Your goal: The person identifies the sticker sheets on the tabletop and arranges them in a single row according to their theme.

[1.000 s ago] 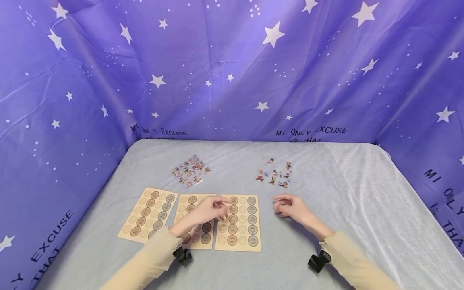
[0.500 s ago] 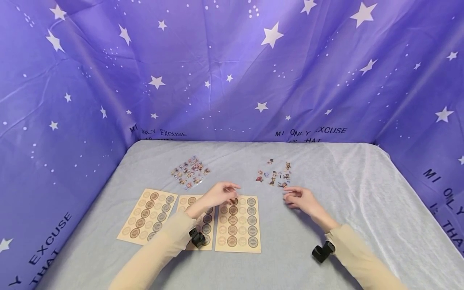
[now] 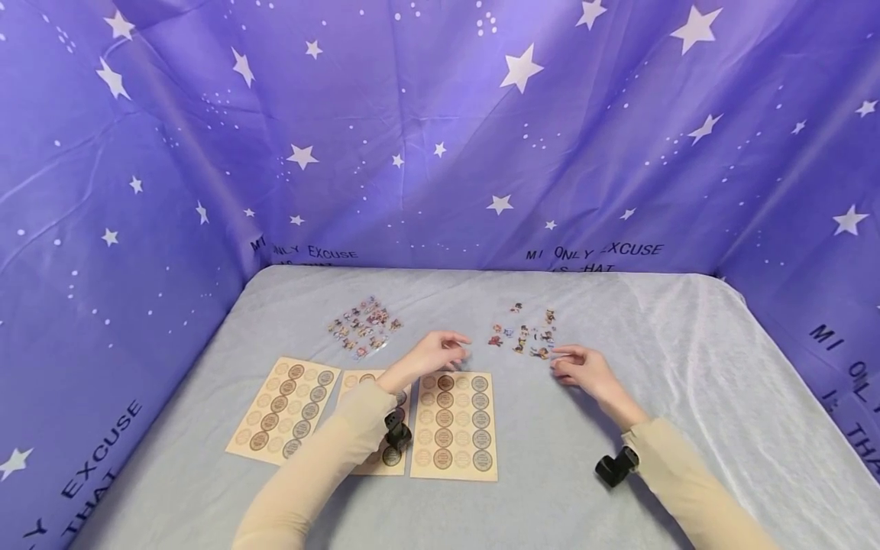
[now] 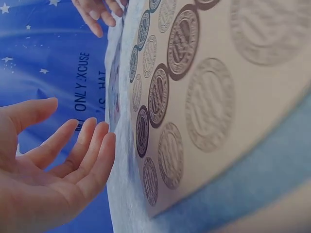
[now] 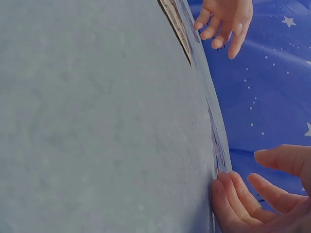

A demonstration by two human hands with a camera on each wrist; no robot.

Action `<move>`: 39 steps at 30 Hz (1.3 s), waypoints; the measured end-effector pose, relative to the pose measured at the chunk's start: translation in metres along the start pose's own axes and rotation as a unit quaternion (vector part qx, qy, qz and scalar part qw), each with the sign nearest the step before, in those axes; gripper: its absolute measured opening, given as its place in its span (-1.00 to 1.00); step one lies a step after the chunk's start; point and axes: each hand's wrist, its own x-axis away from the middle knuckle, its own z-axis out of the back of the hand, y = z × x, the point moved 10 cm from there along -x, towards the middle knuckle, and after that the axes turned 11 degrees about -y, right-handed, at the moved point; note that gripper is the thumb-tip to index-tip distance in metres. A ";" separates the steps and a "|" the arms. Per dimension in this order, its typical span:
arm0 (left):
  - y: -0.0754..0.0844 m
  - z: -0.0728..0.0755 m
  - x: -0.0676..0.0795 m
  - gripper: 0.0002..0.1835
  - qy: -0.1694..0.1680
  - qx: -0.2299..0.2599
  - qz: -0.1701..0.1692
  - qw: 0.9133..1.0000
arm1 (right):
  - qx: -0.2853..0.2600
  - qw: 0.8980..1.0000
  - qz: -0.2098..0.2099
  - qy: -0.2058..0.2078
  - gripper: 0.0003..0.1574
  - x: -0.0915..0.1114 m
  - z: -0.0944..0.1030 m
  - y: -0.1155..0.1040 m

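Observation:
My left hand (image 3: 431, 356) hovers past the top edge of the right-hand sticker sheet (image 3: 454, 426), its fingers relaxed and nothing between them. In the left wrist view those fingers (image 4: 92, 155) are spread and loosely bent beside the sheet of round, seal-like stickers. My right hand (image 3: 584, 373) is at the lower right corner of a clear sheet of cartoon-figure stickers (image 3: 522, 336), fingertips right at its edge. In the right wrist view, the right hand's fingers (image 5: 238, 204) are low by that clear sheet, with thumb and index apart.
A kraft sheet of round stickers (image 3: 283, 411) lies at the left; another (image 3: 374, 464) is partly hidden under the left forearm. A second clear sticker sheet (image 3: 363, 327) lies behind them. A purple star-printed curtain (image 3: 412, 137) encloses the cloth-covered table (image 3: 550, 496).
My left hand has moved forward and right, from over the kraft sheets to past their top edge. My right hand has moved forward and right to the clear sticker sheet's corner.

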 end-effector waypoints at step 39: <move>-0.103 0.000 -0.137 -0.64 0.096 0.154 0.046 0.982 | -0.014 0.997 -0.042 0.062 -0.34 -0.031 0.030 0.006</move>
